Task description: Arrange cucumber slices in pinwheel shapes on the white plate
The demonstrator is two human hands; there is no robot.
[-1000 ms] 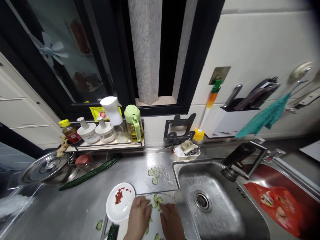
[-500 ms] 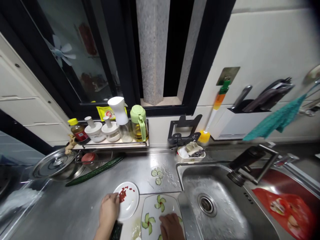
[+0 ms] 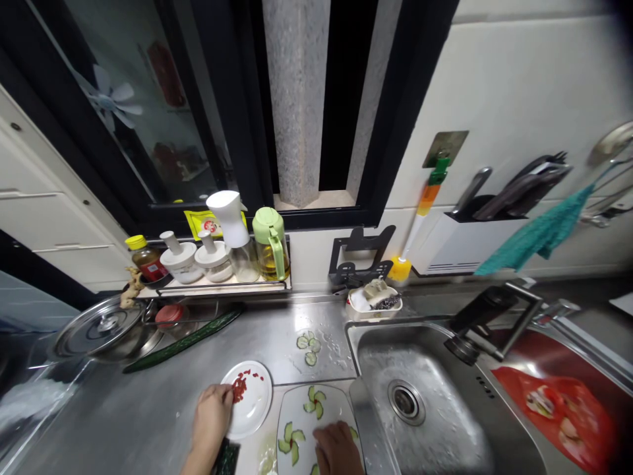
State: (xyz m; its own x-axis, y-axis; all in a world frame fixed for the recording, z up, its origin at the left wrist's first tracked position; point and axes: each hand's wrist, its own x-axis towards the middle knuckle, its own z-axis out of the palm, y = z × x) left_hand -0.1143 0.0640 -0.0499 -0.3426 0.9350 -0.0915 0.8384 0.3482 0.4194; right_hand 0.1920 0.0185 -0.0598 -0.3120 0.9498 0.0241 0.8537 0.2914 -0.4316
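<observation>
My left hand (image 3: 213, 410) is at the left rim of a small round white plate (image 3: 254, 419), its fingers drawn together beside small red pieces (image 3: 240, 388). Whatever it pinches is too small to make out. Over a white squarish plate (image 3: 299, 412) is my right hand (image 3: 339, 447), fingers bent and close together, their tips low to its surface; anything in them is hidden. Green cucumber slices form pinwheel flowers on this plate, one at the top (image 3: 314, 402) and one at the left (image 3: 291, 443) with a red centre. Other slices are partly covered by the right hand.
Loose cucumber slices (image 3: 309, 344) lie on the wet steel counter. A long cucumber (image 3: 182, 342) lies at the back left, below a rack with seasoning jars and an oil jug (image 3: 271, 244). The sink (image 3: 425, 389) is at the right, with a red bag (image 3: 558, 409) beyond.
The whole view has shifted slightly, so everything appears a little further left. Both hands keep nearly the same places at their plates.
</observation>
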